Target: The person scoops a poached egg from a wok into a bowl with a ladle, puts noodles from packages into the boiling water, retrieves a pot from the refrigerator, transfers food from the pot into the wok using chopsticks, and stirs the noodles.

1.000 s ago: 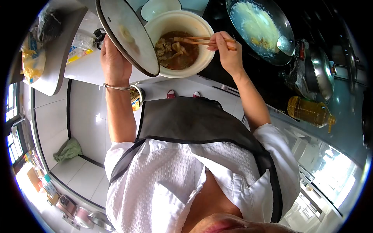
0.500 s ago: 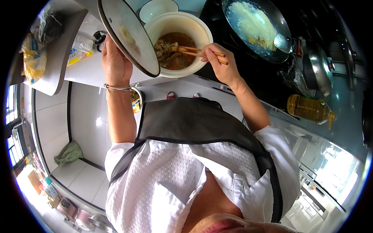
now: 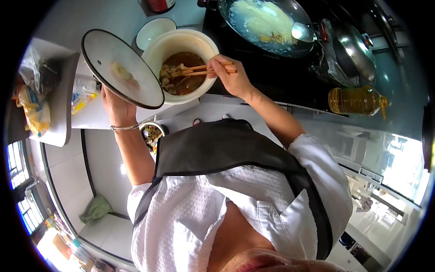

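Note:
My left hand (image 3: 118, 108) grips a glass lid (image 3: 122, 68) with a dark rim, held tilted beside a white pot (image 3: 204, 44); its fingers are partly behind the lid. Inside the pot is reddish-brown broth with pieces of food (image 3: 174, 77). My right hand (image 3: 233, 78) is closed on a pair of wooden chopsticks (image 3: 206, 69), whose tips are in the food in the pot. Just behind the pot sits a white bowl (image 3: 155, 32) with a dark rim.
A pan (image 3: 260, 22) with pale liquid and a ladle (image 3: 302, 32) stands at the upper right. Beyond it are a lidded pan (image 3: 355, 50) and an oil bottle (image 3: 355, 100). A bin (image 3: 152, 134) is below the counter; bagged items (image 3: 35, 109) lie on the left shelf.
The view has turned, so the pot and pans appear shifted left. The lid looks more face-on. The chopsticks are still in the pot, their tips slightly moved among the food.

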Motion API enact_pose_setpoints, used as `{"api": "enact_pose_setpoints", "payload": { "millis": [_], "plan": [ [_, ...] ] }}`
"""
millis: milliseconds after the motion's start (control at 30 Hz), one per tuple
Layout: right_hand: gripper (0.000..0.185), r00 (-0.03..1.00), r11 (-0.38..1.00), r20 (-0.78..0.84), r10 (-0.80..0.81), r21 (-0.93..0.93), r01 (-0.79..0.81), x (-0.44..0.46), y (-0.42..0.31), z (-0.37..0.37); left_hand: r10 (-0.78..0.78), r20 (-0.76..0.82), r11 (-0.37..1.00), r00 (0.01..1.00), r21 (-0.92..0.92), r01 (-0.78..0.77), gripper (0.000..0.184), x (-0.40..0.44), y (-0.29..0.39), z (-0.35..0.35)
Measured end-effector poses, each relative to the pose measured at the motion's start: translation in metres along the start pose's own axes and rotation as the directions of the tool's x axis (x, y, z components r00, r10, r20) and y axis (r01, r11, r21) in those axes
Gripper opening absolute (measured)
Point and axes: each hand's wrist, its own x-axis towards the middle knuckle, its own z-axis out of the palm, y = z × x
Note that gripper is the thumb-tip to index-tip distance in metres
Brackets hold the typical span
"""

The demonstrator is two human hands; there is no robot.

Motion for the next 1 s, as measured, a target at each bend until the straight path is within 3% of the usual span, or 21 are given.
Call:
{"api": "enact_pose_setpoints", "payload": {
  "millis": [67,133,233,333,400,500,600,633,700,767,800,900,1000],
  "plan": [
    [0.024,0.999,0.999,-0.050,-0.015,0.043,0.017,-0.002,-0.005,-0.006,-0.013,0.038,0.999,0.999,-0.042,0.015,0.030,-0.001,-0.001,0.000],
    [0.025,0.995,0.996,-0.100,-0.029,0.085,0.038,-0.001,-0.014,-0.014,-0.026,-0.017,0.999,1.000,0.028,0.027,0.031,0.001,0.000,0.004],
    [0.028,0.924,0.954,-0.234,-0.301,-0.067,0.294,-0.001,-0.046,-0.042,-0.017,0.001,1.000,1.000,-0.002,0.017,0.031,0.001,0.001,0.011],
    [0.031,0.828,0.911,-0.380,-0.411,-0.207,0.357,-0.015,-0.078,-0.077,0.001,0.008,1.000,1.000,-0.017,-0.001,0.031,-0.001,-0.001,0.015],
    [0.030,0.789,0.907,-0.459,-0.408,-0.299,0.295,-0.025,-0.087,-0.097,0.000,-0.004,1.000,1.000,-0.025,0.000,0.031,0.000,0.000,0.014],
    [0.032,0.829,0.899,-0.458,-0.322,-0.423,0.116,-0.035,-0.078,-0.120,-0.023,0.080,0.999,0.997,-0.041,0.027,0.030,0.004,0.002,0.008],
    [0.029,0.818,0.937,-0.505,-0.275,-0.332,0.110,-0.034,-0.070,-0.120,-0.016,0.089,0.998,0.996,-0.067,0.022,0.028,0.008,0.003,0.010],
    [0.029,0.825,0.941,-0.500,-0.262,-0.323,0.103,-0.035,-0.069,-0.116,-0.034,0.027,0.998,0.999,-0.058,0.035,0.027,0.004,0.006,0.012],
    [0.028,0.811,0.912,-0.444,-0.380,-0.326,0.249,-0.034,-0.073,-0.103,-0.054,-0.050,0.998,0.997,-0.044,0.052,0.027,0.001,0.003,0.009],
    [0.028,0.861,0.935,-0.382,-0.337,-0.240,0.260,-0.030,-0.075,-0.077,0.007,0.095,0.999,0.995,-0.048,-0.003,0.026,0.004,0.003,-0.001],
    [0.028,0.895,0.949,-0.322,-0.309,-0.171,0.266,-0.028,-0.073,-0.062,0.002,0.040,1.000,0.999,-0.023,-0.001,0.027,0.002,0.005,-0.002],
    [0.023,0.995,0.993,-0.061,-0.084,-0.091,0.078,-0.020,-0.051,-0.020,-0.003,-0.001,0.999,1.000,-0.045,0.002,0.027,-0.001,0.009,-0.006],
    [0.019,0.990,0.991,0.125,0.072,-0.117,-0.057,-0.008,-0.029,0.018,-0.025,0.069,0.996,0.997,-0.082,0.031,0.027,-0.001,0.009,-0.010]
  ]
}}
